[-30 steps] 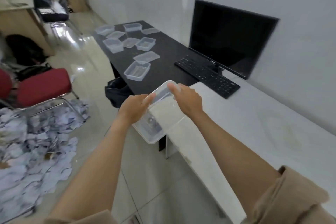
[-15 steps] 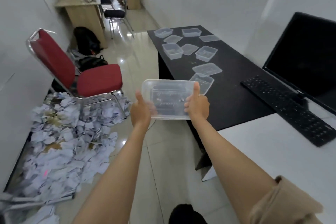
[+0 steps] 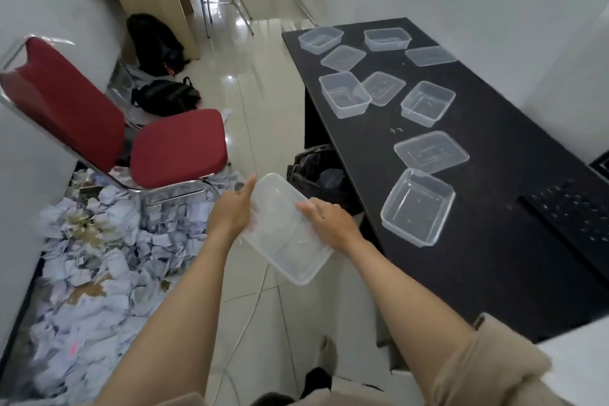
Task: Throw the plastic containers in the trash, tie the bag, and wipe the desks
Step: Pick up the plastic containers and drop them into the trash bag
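Both hands hold one clear rectangular plastic container (image 3: 286, 230) over the pale tiled floor (image 3: 260, 102).

Left hand (image 3: 232, 209) grips the container's left edge, thumb pointing up; right hand (image 3: 329, 219) grips its right edge with fingers curled over the rim. Container tilted, far corner higher. Just beyond the grip, a black trash bag (image 3: 318, 171) stands open against the black desk (image 3: 494, 257). Right of the grip, more clear containers and lids lie scattered on that desk. Left of the grip: red padded chair (image 3: 108, 132) above a heap of crumpled white paper (image 3: 99, 270).
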